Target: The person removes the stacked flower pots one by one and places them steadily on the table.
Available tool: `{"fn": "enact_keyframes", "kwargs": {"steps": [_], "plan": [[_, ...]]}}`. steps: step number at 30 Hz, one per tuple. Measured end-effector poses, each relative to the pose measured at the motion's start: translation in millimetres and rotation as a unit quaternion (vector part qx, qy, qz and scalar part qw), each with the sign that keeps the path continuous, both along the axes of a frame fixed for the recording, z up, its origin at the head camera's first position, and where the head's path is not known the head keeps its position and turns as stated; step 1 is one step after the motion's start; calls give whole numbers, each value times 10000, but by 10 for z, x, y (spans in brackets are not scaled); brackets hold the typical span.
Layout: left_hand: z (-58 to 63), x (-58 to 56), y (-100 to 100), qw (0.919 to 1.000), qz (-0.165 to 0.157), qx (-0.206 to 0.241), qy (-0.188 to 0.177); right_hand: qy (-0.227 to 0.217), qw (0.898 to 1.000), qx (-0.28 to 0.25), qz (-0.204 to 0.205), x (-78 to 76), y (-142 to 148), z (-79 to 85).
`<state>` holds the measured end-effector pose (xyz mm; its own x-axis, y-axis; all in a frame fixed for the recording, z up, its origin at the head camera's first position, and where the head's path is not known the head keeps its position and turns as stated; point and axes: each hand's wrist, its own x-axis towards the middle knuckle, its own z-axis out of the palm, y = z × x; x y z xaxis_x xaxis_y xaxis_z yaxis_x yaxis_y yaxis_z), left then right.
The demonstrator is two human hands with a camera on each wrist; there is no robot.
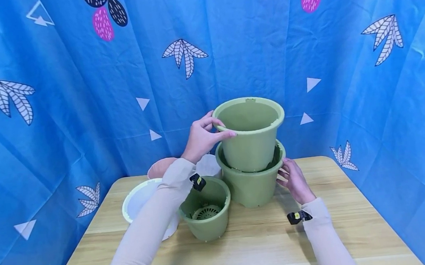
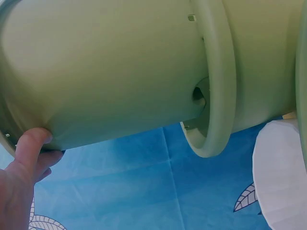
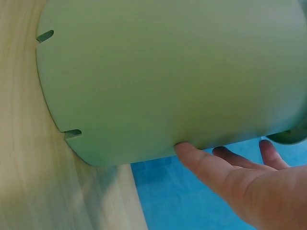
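Note:
A green plant pot sits with its base partly inside a larger green pot on the table. My left hand pinches the upper pot's rim at its left side, thumb outside. In the left wrist view the thumb presses the pot wall just under the rim. My right hand is at the right side of the lower pot, its fingertips touching the wall below the rim. The right wrist view shows the thumb against that pot, with the other fingers loosely bent behind it.
A smaller green pot with a slotted bottom stands left of the stack. Beside it is a white pot, partly behind my left sleeve. A pink pot and another white one stand behind. Blue curtains surround the wooden table.

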<state>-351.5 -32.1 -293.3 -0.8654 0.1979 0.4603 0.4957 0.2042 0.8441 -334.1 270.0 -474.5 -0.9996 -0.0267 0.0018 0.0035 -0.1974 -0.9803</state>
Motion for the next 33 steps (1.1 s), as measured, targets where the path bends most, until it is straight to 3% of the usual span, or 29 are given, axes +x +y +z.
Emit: {"fn": "enact_keyframes", "kwargs": {"steps": [15, 22, 33], "plan": [[152, 168, -36, 9997, -107, 202, -94, -90, 10000, 12, 38, 3, 12, -14], [121, 284, -61, 9991, -251, 288, -163, -136, 9999, -23, 12, 13, 9, -50], [99, 462, -133, 9978, -430, 498, 58, -196, 9998, -26, 39, 7, 22, -61]]}}
